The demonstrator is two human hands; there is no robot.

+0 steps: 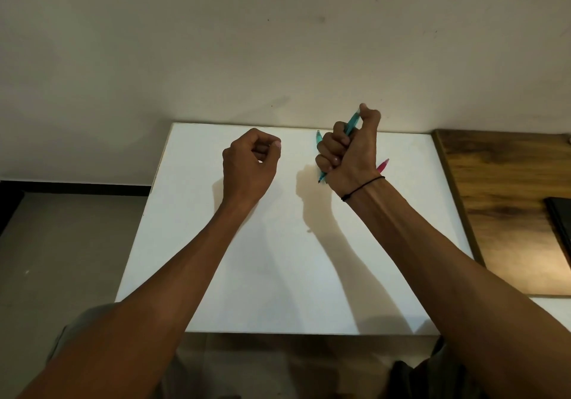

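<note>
Clutches one teal pen (353, 120) in right grip (349, 151); curls left grip (251, 157) empty; second teal pen (318, 137), one pink pen (383, 164) behind, over bench (247, 275).

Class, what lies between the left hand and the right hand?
Head view: bare table, save a teal pen's end beside the right hand.
</note>
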